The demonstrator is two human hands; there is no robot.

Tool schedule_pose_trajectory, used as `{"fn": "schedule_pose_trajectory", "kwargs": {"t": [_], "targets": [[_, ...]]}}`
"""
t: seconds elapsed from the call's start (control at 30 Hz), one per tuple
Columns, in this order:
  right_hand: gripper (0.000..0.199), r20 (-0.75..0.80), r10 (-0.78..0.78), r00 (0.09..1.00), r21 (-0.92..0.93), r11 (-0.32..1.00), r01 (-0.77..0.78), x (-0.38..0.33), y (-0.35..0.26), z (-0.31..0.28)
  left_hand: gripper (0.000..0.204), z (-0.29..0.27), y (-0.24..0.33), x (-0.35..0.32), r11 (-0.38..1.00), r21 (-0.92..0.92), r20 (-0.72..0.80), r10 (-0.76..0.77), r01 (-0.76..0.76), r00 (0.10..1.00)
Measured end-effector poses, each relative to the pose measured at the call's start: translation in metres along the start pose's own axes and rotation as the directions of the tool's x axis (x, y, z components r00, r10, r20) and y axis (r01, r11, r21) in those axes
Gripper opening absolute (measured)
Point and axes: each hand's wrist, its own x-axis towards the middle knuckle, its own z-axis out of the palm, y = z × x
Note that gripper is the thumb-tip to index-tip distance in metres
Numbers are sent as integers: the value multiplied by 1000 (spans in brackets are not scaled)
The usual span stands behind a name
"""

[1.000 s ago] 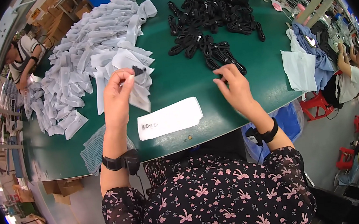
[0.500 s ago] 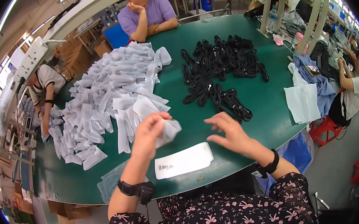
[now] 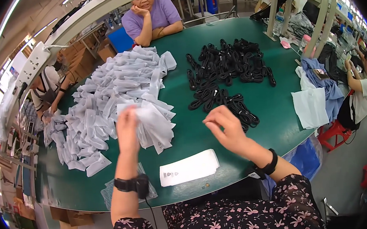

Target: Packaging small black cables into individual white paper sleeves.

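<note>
My left hand (image 3: 127, 126) is over the near edge of a big heap of translucent white bags (image 3: 99, 100). Motion smears its fingers, so their grip is unclear; a white bag (image 3: 153, 123) lies right beside the fingertips. My right hand (image 3: 227, 130) hovers above the green table with bent fingers, a gap between thumb and forefinger and nothing held. Just beyond it are bundled black cables (image 3: 244, 113), part of a larger group (image 3: 227, 60). Between my forearms rests a stack of flat white bags (image 3: 188, 167) with small dark print.
Clear plastic packaging (image 3: 149, 191) lies by my left forearm. Across the green table (image 3: 177, 89) a person in purple (image 3: 153, 17) leans on it; another person (image 3: 44, 89) reaches in at the left. White cloth (image 3: 309, 108) hangs over the right edge, near a metal frame post (image 3: 273, 13).
My left hand has swung left and away from me to the heap, with the white packet it held. My right hand has shifted slightly left and farther out.
</note>
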Motion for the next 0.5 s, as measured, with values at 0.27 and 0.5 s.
{"fn": "schedule_pose_trajectory", "kwargs": {"t": [0.27, 0.5], "targets": [[60, 59, 296, 953, -835, 538, -115, -46, 67, -31, 69, 42, -29, -33, -17, 914, 406, -26, -406, 914], [66, 160, 429, 889, -852, 514, -95, -52, 81, -43, 42, -20, -63, 9, -127, 919, 374, -16, -373, 927]]}}
